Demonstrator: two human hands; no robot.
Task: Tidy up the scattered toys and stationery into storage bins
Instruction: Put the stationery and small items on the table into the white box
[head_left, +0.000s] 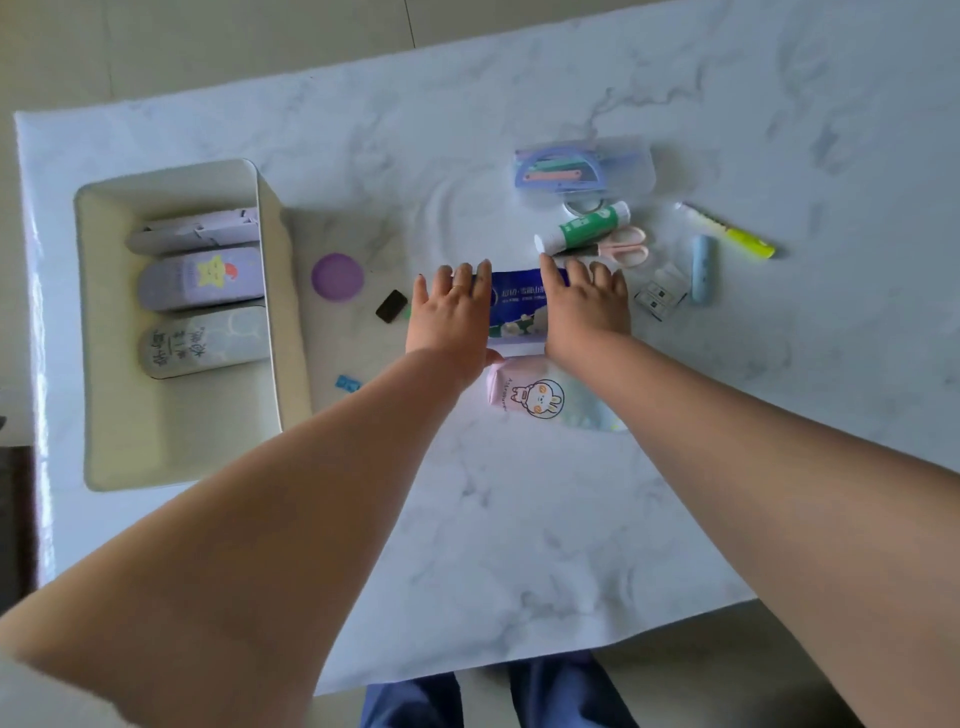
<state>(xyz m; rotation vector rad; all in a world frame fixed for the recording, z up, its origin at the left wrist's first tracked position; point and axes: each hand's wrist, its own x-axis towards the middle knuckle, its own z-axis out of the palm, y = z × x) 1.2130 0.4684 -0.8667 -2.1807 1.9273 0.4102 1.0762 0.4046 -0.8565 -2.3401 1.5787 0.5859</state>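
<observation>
hands are laid flat, one on each end of a blue tissue pack (517, 306) at the middle of a white marbled tabletop (519, 519). the left hand (451, 314) is spread over the pack's left end with fingers extended, and the right hand (587, 306) is pressed over its right end; whether the pack is truly gripped or only touched cannot be told, though no fingers are seen curled around it. just nearer the camera, touching the pack's near edge, a pink pencil pouch (535, 395) printed with a rabbit is seen, partly hidden under the right forearm. a white storage bin (182, 447) is set at the left of the tabletop, and three pencil cases are lined up in its far half: a pale lilac case (197, 231), a purple case with a star (202, 278) and a grey case with dark lettering (202, 340). between bin and left hand a purple round lid (337, 276), a black eraser (391, 305) and a small blue scrap (348, 383) are scattered. beyond the right hand a green glue stick (584, 228) is laid across pink scissors (626, 244), with a clear ruler-set case (584, 169) farther back. to the right, small white packets (662, 296), a light blue tube (702, 267) and a yellow highlighter (732, 231) are spread apart from one another.
</observation>
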